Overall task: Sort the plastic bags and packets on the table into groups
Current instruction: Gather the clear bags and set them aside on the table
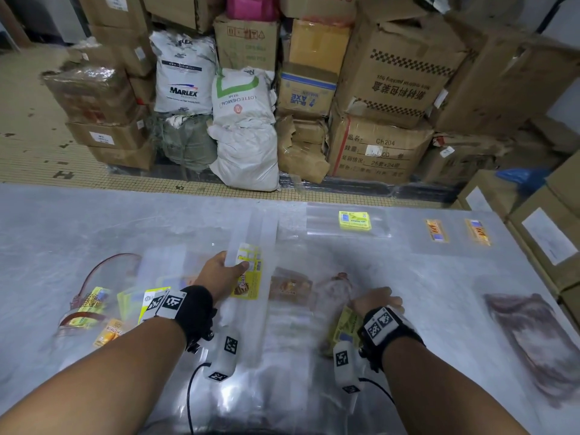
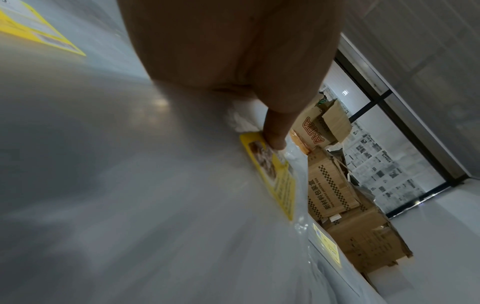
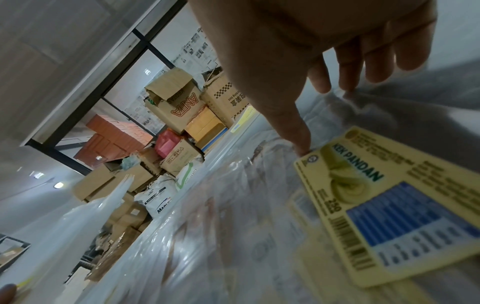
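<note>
On the grey table (image 1: 94, 221), my left hand (image 1: 233, 262) pinches a long clear bag with a yellow label (image 1: 249, 277), thumb on top and fingers beneath. In the left wrist view the thumb (image 2: 275, 142) presses the yellow label (image 2: 275, 176). My right hand (image 1: 381, 301) rests on a heap of clear bags (image 1: 292, 324). Its thumb (image 3: 302, 147) touches the corner of a pale yellow "Kek Pandan" label (image 3: 389, 195), and its straight fingers (image 3: 348, 78) touch the plastic.
At the far side lie a clear bag with a yellow-green label (image 1: 354, 220) and two orange-labelled packets (image 1: 437, 230). A brown printed bag (image 1: 533, 340) lies right. Yellow packets (image 1: 94, 306) and a red-handled bag (image 1: 106, 268) sit left. Cardboard boxes (image 1: 549, 240) flank the table.
</note>
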Motion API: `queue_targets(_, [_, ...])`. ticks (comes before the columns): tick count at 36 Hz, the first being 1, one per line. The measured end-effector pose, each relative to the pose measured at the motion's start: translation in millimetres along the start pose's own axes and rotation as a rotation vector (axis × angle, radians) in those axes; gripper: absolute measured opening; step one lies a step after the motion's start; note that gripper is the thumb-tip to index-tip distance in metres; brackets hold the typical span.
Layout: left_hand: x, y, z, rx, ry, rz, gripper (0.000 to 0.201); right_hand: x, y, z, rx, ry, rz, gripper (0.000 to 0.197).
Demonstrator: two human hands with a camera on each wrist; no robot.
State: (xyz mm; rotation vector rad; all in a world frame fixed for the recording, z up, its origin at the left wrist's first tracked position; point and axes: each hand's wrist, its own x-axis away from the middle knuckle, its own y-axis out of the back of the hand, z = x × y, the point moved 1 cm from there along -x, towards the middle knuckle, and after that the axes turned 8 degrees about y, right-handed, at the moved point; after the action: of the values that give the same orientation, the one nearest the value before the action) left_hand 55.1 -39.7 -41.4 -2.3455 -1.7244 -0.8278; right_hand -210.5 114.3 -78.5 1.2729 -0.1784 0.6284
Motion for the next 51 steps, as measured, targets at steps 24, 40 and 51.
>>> queue_targets(24, [8.0, -29.8, -8.9, -0.050, -0.038, 0.060, 0.011, -4.1, -0.1, -13.6, -0.163, 0.017, 0.019, 0.060])
queue_targets(40, [19.4, -54.6, -31.9, -0.197, -0.149, 0.160, 0.020, 48.1, 11.3, 68.9, -0.723, 0.552, 0.391, 0.030])
queue_targets(51, [23.8, -65.1, -60.8, -0.297, -0.137, 0.244, 0.024, 42.0, 24.4, 88.7, -0.763, 0.619, 0.401, 0.018])
